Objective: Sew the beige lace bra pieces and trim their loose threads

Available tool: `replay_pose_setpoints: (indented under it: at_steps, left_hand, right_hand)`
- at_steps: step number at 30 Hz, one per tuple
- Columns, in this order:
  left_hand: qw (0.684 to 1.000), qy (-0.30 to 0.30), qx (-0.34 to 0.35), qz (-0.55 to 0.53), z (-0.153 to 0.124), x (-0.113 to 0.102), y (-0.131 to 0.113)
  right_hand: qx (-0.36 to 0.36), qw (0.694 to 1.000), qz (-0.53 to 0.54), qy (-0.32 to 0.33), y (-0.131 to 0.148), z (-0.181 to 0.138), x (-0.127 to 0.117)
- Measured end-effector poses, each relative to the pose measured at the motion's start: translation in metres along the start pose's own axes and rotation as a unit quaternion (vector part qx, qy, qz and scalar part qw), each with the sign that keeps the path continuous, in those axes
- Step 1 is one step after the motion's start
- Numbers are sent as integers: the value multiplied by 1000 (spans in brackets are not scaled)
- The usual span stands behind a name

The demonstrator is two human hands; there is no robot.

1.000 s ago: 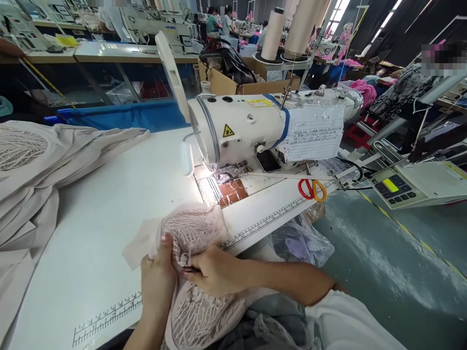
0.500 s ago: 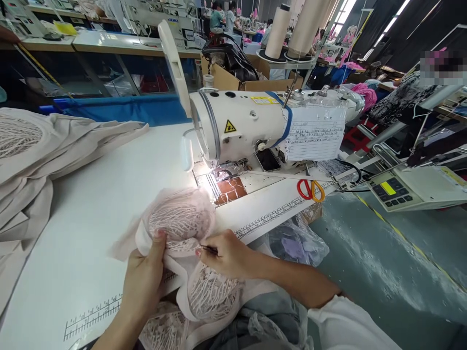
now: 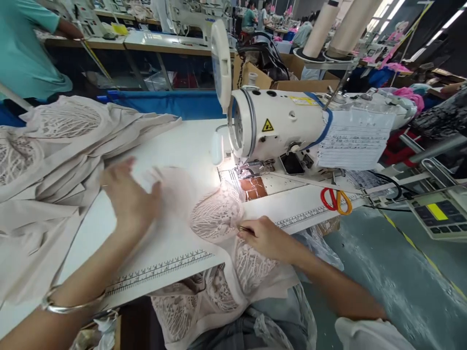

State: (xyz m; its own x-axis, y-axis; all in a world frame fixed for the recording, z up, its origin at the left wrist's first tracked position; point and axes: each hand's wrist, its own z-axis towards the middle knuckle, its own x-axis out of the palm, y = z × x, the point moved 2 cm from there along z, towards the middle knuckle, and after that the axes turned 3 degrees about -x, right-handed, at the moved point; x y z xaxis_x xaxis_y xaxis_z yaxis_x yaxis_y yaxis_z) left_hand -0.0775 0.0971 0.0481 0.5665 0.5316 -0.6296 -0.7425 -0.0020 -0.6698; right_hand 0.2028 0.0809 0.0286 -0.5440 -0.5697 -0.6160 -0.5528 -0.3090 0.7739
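Observation:
A pale pink lace bra [image 3: 215,214] lies at the front edge of the white sewing table, one cup near the sewing machine's needle area and the rest hanging toward my lap. My right hand [image 3: 268,238] is closed on a thin dark tool that looks like tweezers [image 3: 246,229], its tip at the lace between the cups. To the left, above the table, my left hand [image 3: 131,199] is smeared by motion, its thumb apart from the fingers. Beside it a sheer part of the bra is blurred; no grip on it shows.
The white sewing machine [image 3: 280,121] stands ahead, its lamp lit. Red and orange-handled scissors [image 3: 336,200] lie at right, near a control panel [image 3: 438,214]. More beige lace garments [image 3: 83,141] are heaped at left. A person in teal [image 3: 29,53] is beyond them.
My left hand has let go of the lace and moved left and up. The cup now lies flatter, closer to the machine. My right hand still holds the tool at the lace. The view has swung left.

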Motion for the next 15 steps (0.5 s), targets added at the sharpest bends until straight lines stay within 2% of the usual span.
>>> replay_pose_setpoints:
  at_steps: [1, 3, 4, 5, 6, 8, 10, 12, 15]
  left_hand:
    - [993, 46, 104, 14, -9, 10, -11]
    - [957, 190, 217, -22, -31, 39, -32]
    - [900, 312, 299, -50, -44, 57, -44]
    - [852, 381, 355, -57, -56, 73, -54]
    - [836, 398, 375, -42, -63, 87, -61]
    - [843, 385, 376, -4, -69, 110, -69]
    - [867, 347, 358, 18, -64, 123, -71]
    - [879, 321, 353, 6, -55, 127, -70]
    - [868, 325, 371, -55, -40, 128, -64]
  right_hand:
    - [-1, 999, -20, 29, 3, 1, -8]
    - [-25, 994, -67, 88, 12, 5, -29]
    - [-47, 988, -98, 108, 16, 6, -40]
    - [-78, 981, -131, 122, 20, 8, -53]
    - [-106, 971, -166, 136, 22, 10, -64]
    - [-117, 948, -272, 113, 19, 15, -84]
    - [-77, 919, -381, 66, 8, 23, -94]
    - [-30, 901, -433, 11, -6, 36, -91]
    - [1, 927, -364, -91, -27, 60, -72]
